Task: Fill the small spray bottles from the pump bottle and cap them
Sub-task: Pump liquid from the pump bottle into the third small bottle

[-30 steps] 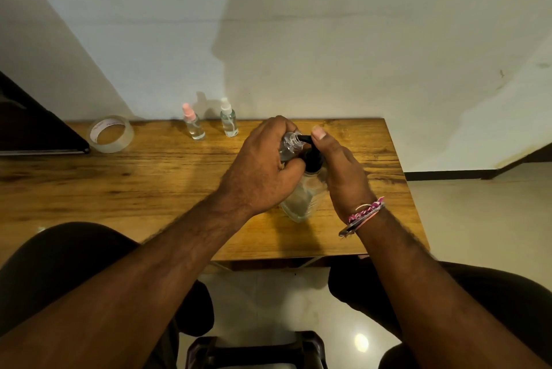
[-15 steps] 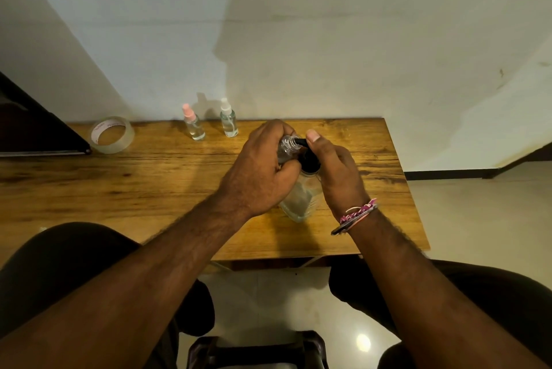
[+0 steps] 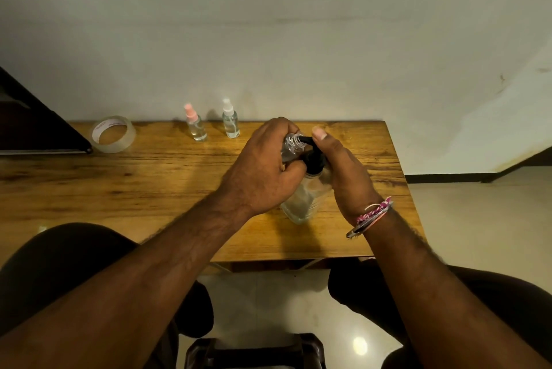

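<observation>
Fingers, left hand (image 3: pixel 263 177): curled round a small clear uncapped spray bottle (image 3: pixel 292 146), holding it tilted with its threaded neck against the spout of the pump
Fingers, right hand (image 3: pixel 340 171): wrapped over the black pump head (image 3: pixel 313 159) of a large clear plastic pump bottle (image 3: pixel 304 201); thumb (image 3: pixel 321 134) lies up along the top, nail showing; how hard it presses cannot be told
Pump bottle: stands upright on the wooden worktop (image 3: pixel 149 189), toward the right edge, about midway between the far and near edges; its body shows between the two wrists
Held bottle: above the worktop, not touching it, just left of the pump head
Pink-capped small clear spray bottle (image 3: pixel 195 126): upright near the far edge, capped, clear liquid inside
White-capped small clear spray bottle (image 3: pixel 230 120): upright just right of the pink-capped one, apart from it, also near the far edge
Roll of clear tape (image 3: pixel 113 134): flat near the far edge, left of both capped bottles
Dark flat object (image 3: pixel 33 129): at the far-left corner, partly cut off
Right wrist: pink and white braided bands (image 3: pixel 372 214)
</observation>
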A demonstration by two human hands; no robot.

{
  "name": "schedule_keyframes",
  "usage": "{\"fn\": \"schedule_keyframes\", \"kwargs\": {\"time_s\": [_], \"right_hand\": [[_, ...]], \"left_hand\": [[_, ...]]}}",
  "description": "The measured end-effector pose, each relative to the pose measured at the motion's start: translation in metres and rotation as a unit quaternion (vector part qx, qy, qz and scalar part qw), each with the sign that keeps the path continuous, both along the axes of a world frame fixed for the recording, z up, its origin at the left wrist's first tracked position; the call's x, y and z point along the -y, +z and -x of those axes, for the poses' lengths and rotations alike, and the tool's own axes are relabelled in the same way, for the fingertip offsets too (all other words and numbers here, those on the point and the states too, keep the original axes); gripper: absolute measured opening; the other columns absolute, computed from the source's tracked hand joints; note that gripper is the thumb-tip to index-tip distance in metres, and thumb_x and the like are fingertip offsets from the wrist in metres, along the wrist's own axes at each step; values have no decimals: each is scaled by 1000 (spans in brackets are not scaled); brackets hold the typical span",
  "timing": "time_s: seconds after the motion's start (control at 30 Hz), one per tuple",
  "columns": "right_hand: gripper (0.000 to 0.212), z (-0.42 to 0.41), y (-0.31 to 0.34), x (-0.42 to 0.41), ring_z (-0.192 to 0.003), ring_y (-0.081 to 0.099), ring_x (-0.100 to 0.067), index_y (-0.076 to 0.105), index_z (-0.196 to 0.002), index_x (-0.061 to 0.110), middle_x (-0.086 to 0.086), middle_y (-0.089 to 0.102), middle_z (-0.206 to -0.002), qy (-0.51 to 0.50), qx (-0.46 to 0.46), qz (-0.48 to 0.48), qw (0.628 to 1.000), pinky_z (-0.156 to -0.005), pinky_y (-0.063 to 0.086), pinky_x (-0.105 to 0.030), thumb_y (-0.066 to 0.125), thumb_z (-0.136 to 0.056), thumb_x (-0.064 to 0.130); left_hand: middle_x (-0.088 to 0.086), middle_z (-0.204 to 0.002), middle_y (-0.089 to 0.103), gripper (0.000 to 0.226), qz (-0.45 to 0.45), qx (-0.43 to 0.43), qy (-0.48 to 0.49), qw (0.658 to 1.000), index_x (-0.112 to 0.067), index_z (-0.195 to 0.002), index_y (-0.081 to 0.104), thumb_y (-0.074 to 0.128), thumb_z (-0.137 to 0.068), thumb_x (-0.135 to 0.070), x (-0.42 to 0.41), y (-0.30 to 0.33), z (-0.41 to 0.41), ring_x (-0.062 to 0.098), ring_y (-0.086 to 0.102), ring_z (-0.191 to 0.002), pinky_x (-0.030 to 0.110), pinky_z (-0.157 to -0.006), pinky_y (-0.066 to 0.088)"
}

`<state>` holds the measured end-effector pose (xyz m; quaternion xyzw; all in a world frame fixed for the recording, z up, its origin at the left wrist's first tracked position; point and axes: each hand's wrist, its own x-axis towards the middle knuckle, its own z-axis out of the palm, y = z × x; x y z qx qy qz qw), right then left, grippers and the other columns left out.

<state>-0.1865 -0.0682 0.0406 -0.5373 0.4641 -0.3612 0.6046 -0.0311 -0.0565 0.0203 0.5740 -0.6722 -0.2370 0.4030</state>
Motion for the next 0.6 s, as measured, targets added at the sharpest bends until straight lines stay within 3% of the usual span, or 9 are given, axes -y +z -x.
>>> {"fn": "schedule_keyframes", "kwargs": {"time_s": [0.07,0.2,0.37,0.6], "right_hand": [[35,-2,-2,0,-95,75,-2,83,-84,46,11,81,-95,-3,-6,5,1000,-90,52,-30,52,-97,58],[33,-4,-5,-1,-87,72,4,80,-77,54,18,79,-86,-11,-8,19,1000,-84,51,-24,54,-96,62],[37,-7,-11,2,-86,73,1,81,-76,48,13,80,-85,-27,0,10,1000,-84,51,-26,48,-91,55],[36,-6,-21,6,-87,72,-8,83,-79,29,3,79,-87,-37,35,12,999,-82,53,-26,58,-89,53]], "left_hand": [[-7,-105,59,30,0,0,0,1000,-20,-111,58,70,-84,-12,0,0,0,12,58,-101,21,-81,46],[-6,-104,59,28,1,-8,-5,1000,-20,-110,58,67,-84,-17,0,-1,0,16,59,-100,29,-81,51],[-9,-102,57,28,0,-10,-2,1000,-20,-109,58,68,-84,-14,0,-2,1,13,59,-97,24,-78,47],[-9,-101,57,27,-5,1,-2,1000,-18,-108,58,71,-86,-10,0,-3,0,11,57,-95,18,-75,43]]}}
